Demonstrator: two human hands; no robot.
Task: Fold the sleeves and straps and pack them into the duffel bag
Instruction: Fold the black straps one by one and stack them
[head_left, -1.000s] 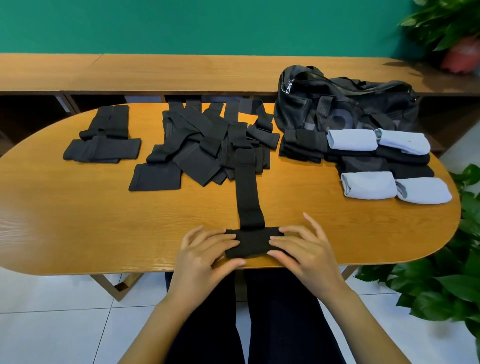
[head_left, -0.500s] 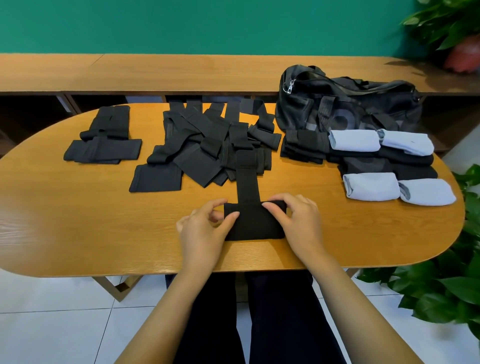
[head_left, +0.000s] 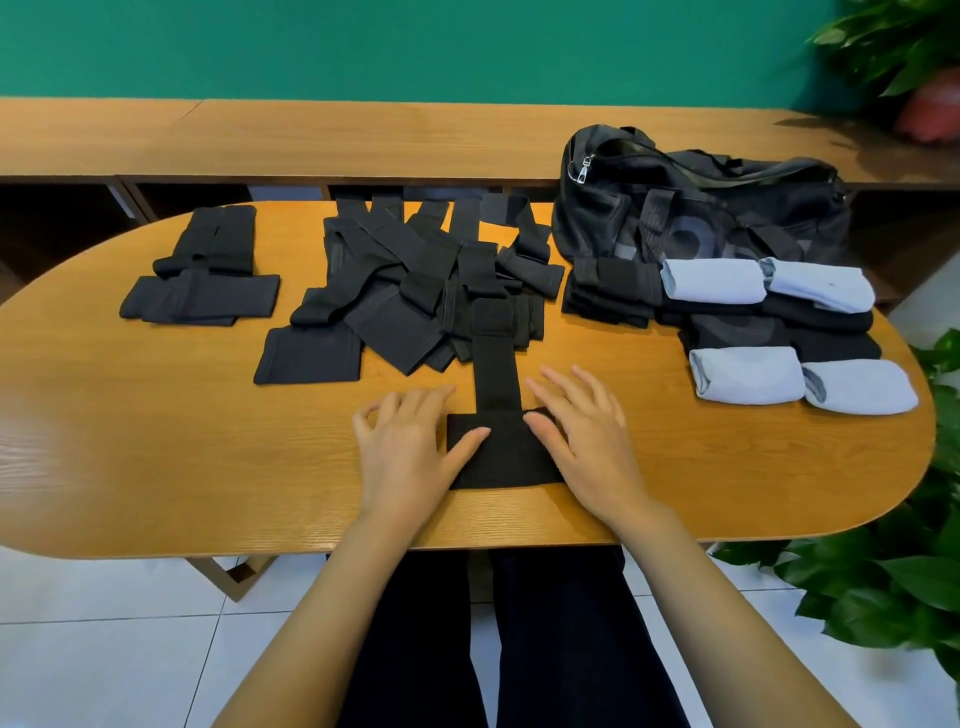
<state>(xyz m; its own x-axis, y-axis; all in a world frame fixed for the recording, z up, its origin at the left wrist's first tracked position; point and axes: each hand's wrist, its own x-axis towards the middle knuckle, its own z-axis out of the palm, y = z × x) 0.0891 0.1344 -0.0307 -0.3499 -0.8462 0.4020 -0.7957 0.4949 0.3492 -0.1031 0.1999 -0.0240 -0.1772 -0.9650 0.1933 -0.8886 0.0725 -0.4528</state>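
Note:
A long black strap (head_left: 494, 358) runs from the loose black pile (head_left: 415, 280) toward me, and its near end is a flat folded block (head_left: 503, 457). My left hand (head_left: 408, 449) lies flat on the block's left edge, thumb on top. My right hand (head_left: 584, 441) presses the right edge with fingers spread. Neither hand grips it. The black duffel bag (head_left: 696, 208) sits at the back right. Folded black pieces (head_left: 610, 291) and light blue rolled sleeves (head_left: 748, 382) lie in front of it.
Two folded black sleeves (head_left: 202, 291) lie at the table's far left. The oval wooden table (head_left: 156, 441) has a long wooden shelf (head_left: 311, 140) behind it. Green plants (head_left: 893, 571) stand at the right, and a potted one (head_left: 924, 62) on the shelf.
The folded end of the strap has been turned over away from me, so the free length is shorter. Both hands went from pinching the fold to lying flat on it.

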